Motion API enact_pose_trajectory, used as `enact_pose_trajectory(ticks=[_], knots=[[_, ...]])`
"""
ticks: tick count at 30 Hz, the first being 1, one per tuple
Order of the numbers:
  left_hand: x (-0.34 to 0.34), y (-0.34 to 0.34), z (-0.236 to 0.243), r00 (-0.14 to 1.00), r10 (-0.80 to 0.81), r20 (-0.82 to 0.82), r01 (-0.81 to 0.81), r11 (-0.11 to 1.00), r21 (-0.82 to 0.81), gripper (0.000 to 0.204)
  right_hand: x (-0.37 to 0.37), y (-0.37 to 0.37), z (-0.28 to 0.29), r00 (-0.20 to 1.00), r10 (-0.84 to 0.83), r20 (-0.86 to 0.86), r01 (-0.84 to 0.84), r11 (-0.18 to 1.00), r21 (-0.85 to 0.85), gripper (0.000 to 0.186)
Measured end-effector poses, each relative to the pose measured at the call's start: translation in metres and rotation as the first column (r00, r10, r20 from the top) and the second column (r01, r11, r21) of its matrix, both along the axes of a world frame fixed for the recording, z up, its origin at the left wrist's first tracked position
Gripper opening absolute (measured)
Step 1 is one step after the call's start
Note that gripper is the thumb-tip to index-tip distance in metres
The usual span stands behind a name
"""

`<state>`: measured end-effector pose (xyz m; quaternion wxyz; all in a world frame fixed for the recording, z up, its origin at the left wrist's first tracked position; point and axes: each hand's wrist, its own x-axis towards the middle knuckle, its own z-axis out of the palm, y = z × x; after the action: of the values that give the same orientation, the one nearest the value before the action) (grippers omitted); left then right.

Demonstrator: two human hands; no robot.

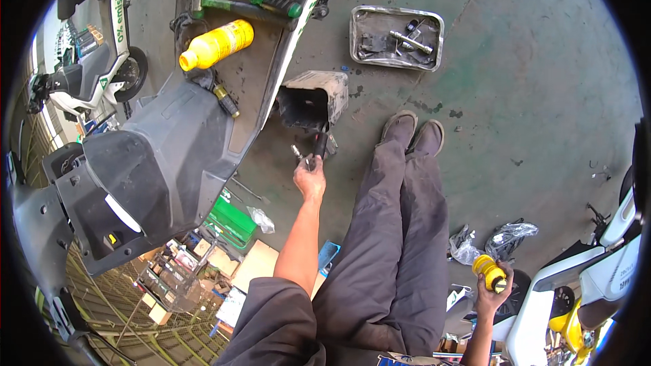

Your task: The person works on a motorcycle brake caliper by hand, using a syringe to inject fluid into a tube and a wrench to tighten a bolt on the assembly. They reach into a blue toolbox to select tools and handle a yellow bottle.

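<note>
My left hand (310,179) is closed around a dark cylindrical piece (320,144) like a tool handle. A small silver metal piece (296,152) sticks out beside it; I cannot tell whether the two are joined. Just beyond that hand is a dusty black box-shaped cover (332,91), open toward the scooter. My right hand (491,298), low on the right, grips a yellow bottle (487,269) with a black end tilted toward me. To the left, the scooter's footboard carries another yellow bottle (220,42) lying down, a green hammer (234,7), a green-handled screwdriver (274,3) and a dark-handled tool (226,100).
A metal tray (439,44) with metal tools sits on the floor ahead. A green box (232,224) and a cluttered rack (180,281) are at the lower left. Plastic bags (510,237) lie near a white scooter (539,325) at right. Another scooter (102,74) stands far left.
</note>
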<state>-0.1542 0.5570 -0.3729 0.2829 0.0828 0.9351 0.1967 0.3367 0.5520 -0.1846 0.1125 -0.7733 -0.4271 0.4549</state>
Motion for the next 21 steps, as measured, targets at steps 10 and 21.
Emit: enact_pose_trajectory(ticks=[10,21], knots=[[-0.012,-0.020,0.006,0.988,0.109,0.108,-0.123,0.983,0.136,0.030,-0.033,0.014,-0.001,0.994,0.104,-0.027,-0.104,0.995,-0.007,0.046],[0.024,0.044,0.195,0.653,-0.060,0.755,-0.175,0.958,0.228,0.056,-0.037,0.047,0.154,0.999,-0.014,0.042,0.006,0.985,0.170,0.046]])
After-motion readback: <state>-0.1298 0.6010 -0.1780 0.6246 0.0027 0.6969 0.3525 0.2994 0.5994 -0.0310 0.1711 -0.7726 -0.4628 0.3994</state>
